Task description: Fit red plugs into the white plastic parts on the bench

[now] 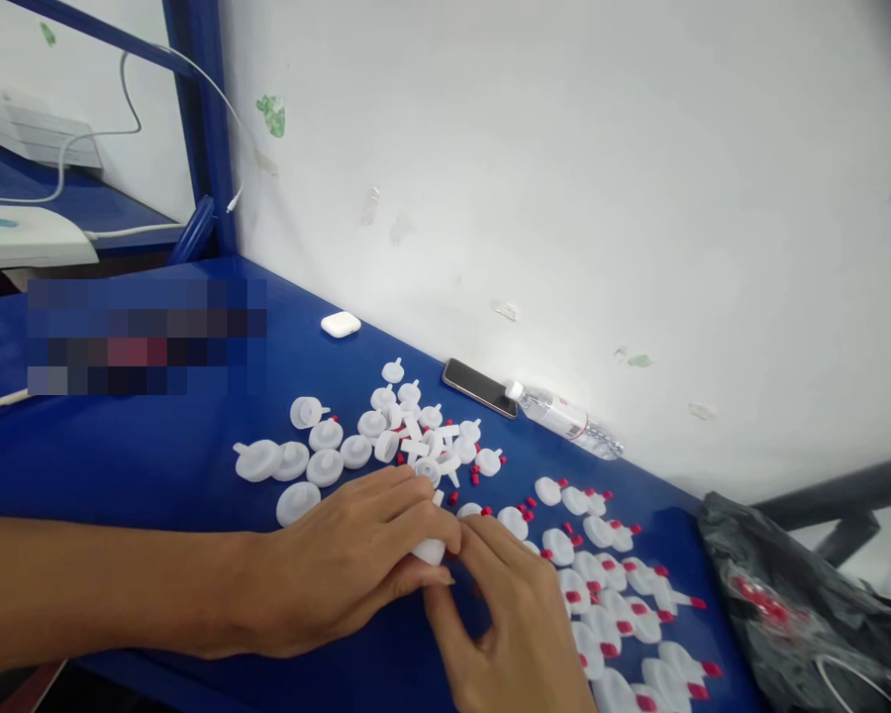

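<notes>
My left hand (356, 535) is closed on a white plastic spout cap (429, 552), gripped between thumb and fingers. My right hand (512, 604) meets it from the right, thumb and fingers bent in a pinch beside the cap; whatever lies between those fingertips is hidden. Beyond my left hand are several plain white spout caps (325, 466), lying loose or piled up. Small loose red tips (475, 476) are scattered at the pile's right side. To the right of my right hand spreads a group of white spout caps (601, 626) with red tips on their spouts.
Along the wall lie a white earbud case (341, 324), a phone (479, 387) and a clear bottle (568, 418). A dark plastic bag (794, 604) with red pieces sits at the blue table's (193, 446) right end. A blue frame post (212, 129) stands at the back left.
</notes>
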Demonstrator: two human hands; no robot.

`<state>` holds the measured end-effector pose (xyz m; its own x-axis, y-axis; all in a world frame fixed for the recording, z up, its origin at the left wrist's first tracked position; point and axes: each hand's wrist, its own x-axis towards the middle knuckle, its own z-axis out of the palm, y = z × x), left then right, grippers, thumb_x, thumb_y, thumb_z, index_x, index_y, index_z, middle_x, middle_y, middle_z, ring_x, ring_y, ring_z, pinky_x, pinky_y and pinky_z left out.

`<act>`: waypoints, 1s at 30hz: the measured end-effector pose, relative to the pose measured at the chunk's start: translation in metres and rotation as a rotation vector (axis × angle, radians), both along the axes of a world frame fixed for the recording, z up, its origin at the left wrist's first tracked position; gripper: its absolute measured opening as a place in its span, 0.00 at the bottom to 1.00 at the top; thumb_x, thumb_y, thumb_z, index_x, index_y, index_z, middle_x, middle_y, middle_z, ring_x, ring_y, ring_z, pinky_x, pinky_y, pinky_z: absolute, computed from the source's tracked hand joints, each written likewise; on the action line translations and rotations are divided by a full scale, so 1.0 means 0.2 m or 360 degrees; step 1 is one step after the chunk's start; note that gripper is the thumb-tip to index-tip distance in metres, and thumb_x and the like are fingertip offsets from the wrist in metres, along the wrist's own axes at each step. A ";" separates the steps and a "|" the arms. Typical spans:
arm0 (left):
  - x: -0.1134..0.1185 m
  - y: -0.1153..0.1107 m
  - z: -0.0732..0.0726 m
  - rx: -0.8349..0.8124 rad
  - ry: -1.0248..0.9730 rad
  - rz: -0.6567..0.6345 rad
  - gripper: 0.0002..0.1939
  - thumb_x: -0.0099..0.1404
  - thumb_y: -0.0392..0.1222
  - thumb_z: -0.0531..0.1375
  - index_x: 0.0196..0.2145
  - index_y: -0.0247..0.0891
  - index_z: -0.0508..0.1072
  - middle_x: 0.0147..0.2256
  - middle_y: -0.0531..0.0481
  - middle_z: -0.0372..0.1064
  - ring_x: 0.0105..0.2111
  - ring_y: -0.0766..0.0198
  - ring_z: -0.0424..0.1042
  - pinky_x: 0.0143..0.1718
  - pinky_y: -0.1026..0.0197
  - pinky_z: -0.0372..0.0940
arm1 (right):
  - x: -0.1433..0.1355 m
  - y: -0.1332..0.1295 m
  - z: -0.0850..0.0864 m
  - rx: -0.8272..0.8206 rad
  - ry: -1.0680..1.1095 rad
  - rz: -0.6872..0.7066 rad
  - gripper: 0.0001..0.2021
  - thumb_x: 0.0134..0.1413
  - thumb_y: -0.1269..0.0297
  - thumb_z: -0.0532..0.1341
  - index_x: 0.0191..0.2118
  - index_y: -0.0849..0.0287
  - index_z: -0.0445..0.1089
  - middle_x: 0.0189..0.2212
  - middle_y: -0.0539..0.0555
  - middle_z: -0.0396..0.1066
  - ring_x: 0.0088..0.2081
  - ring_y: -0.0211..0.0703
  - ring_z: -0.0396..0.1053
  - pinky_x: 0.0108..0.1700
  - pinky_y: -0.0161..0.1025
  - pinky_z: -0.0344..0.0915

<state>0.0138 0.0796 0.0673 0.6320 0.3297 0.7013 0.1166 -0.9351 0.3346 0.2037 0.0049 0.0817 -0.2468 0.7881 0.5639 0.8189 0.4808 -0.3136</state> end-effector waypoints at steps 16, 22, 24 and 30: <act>-0.02 -0.01 0.00 -0.0183 -0.0032 -0.0111 0.07 0.85 0.41 0.50 0.51 0.42 0.67 0.41 0.51 0.71 0.39 0.60 0.71 0.47 0.60 0.67 | 0.00 0.01 0.02 0.0021 0.0034 0.0011 0.10 0.66 0.67 0.60 0.30 0.53 0.69 0.24 0.45 0.73 0.21 0.39 0.72 0.21 0.37 0.62; -0.03 -0.01 0.01 -0.0271 0.0110 -0.0125 0.07 0.84 0.40 0.49 0.50 0.43 0.66 0.43 0.49 0.66 0.40 0.59 0.68 0.44 0.58 0.68 | 0.01 0.01 0.03 -0.0028 0.0018 -0.0009 0.12 0.68 0.69 0.58 0.30 0.52 0.68 0.24 0.45 0.72 0.22 0.37 0.71 0.24 0.35 0.61; -0.04 -0.01 0.01 -0.0311 0.0139 -0.0127 0.06 0.83 0.39 0.51 0.51 0.43 0.66 0.46 0.48 0.66 0.42 0.59 0.69 0.46 0.58 0.69 | 0.00 0.01 0.03 -0.0047 0.0008 -0.0003 0.12 0.68 0.71 0.58 0.30 0.53 0.68 0.24 0.45 0.72 0.23 0.36 0.71 0.26 0.34 0.61; -0.03 -0.01 -0.01 -0.0317 0.0083 -0.0121 0.06 0.81 0.38 0.52 0.51 0.44 0.67 0.52 0.45 0.65 0.44 0.58 0.71 0.48 0.55 0.71 | -0.01 0.00 0.03 -0.0084 0.0014 0.0000 0.12 0.66 0.71 0.58 0.30 0.54 0.68 0.24 0.43 0.70 0.22 0.32 0.68 0.26 0.33 0.58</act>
